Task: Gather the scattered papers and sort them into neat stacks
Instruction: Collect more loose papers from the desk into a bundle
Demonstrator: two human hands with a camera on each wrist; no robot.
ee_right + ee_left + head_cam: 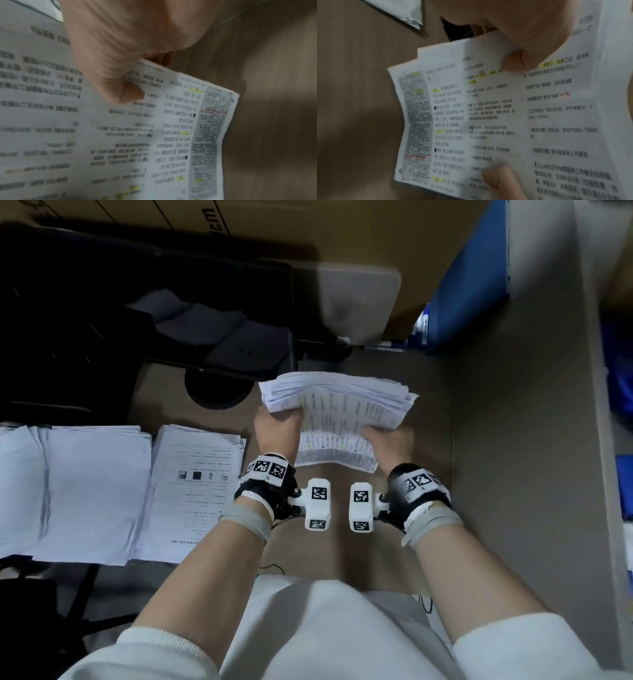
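A thick sheaf of printed papers (337, 412) with yellow highlights is held above the brown desk, its sheets fanned out of line. My left hand (279, 428) grips its left edge, thumb on top. My right hand (383, 441) grips its right edge the same way. In the left wrist view my left thumb (513, 63) presses on the printed sheets (496, 115), and the other hand's thumb (498, 178) shows at the bottom. In the right wrist view my right thumb (123, 93) pinches the sheets (120, 135), whose edges step sideways.
Two stacks of white papers lie on the desk at the left: a blank-faced one (75, 491) and a printed one (195, 491). A dark chair (137, 320) stands behind them. A blue folder (469, 289) and a grey partition (534, 440) bound the right.
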